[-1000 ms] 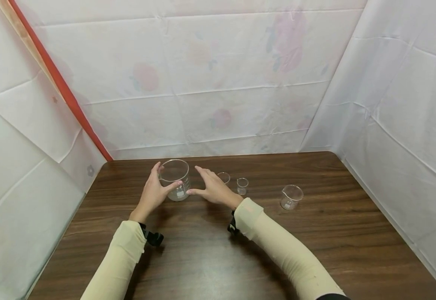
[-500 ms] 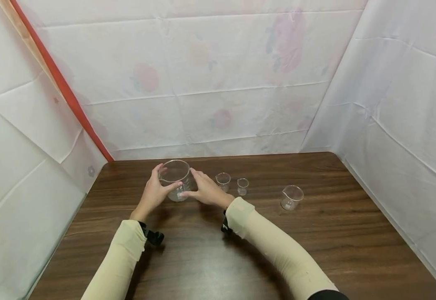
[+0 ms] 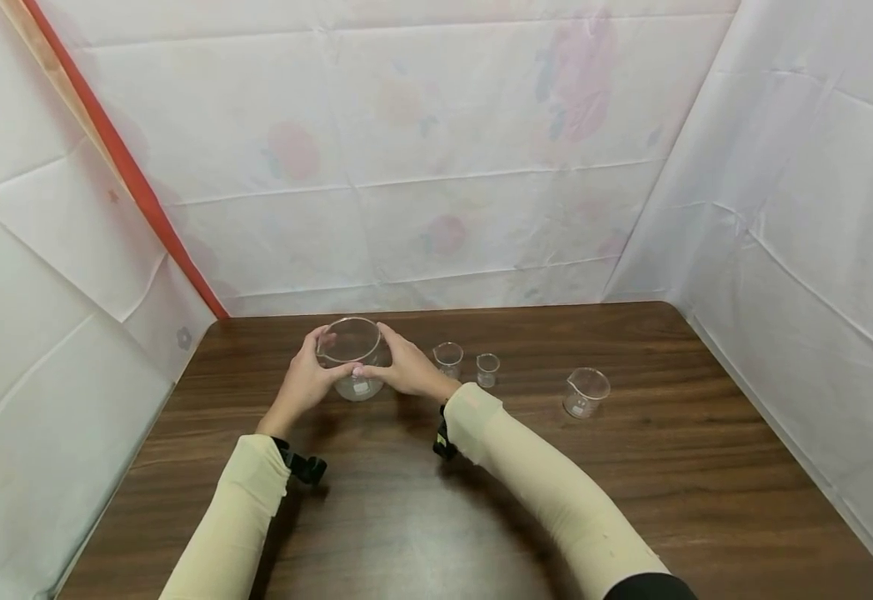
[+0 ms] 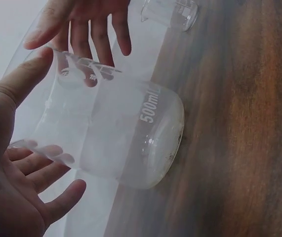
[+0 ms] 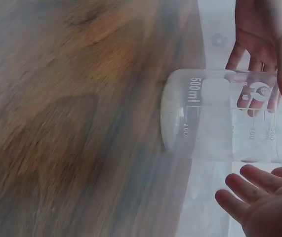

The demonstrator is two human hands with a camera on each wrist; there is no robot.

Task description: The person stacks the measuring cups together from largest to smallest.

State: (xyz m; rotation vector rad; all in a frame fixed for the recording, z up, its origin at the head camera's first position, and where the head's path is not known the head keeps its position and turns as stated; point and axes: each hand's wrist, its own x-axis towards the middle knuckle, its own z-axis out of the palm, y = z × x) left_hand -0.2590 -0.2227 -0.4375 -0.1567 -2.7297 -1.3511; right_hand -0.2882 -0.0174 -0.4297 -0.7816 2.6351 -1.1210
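Observation:
A large clear glass beaker [image 3: 362,388], marked 500ml, stands upright toward the back left of the table. My left hand [image 3: 305,379] grips its left side, thumb in front and fingers behind. On the opposite side my right hand [image 3: 409,367] holds it the same way, and the two thumbs meet at the front near the rim. The left wrist view shows the beaker [image 4: 116,123] with nothing visible inside. Spread fingers of the right hand [image 5: 266,200] lie along its wall in the right wrist view. Whether the base touches the table cannot be told.
Just right of my right hand stand a small beaker [image 3: 448,357] and a smaller one [image 3: 487,371]. Another small beaker [image 3: 585,402] is farther right. The wooden table [image 3: 421,517] meets a white floral sheet [image 3: 444,167] at the back.
My right hand has moved left and taken hold of the large beaker, where it was apart from it before. The left hand has kept its hold, and the beaker is nearly where it was.

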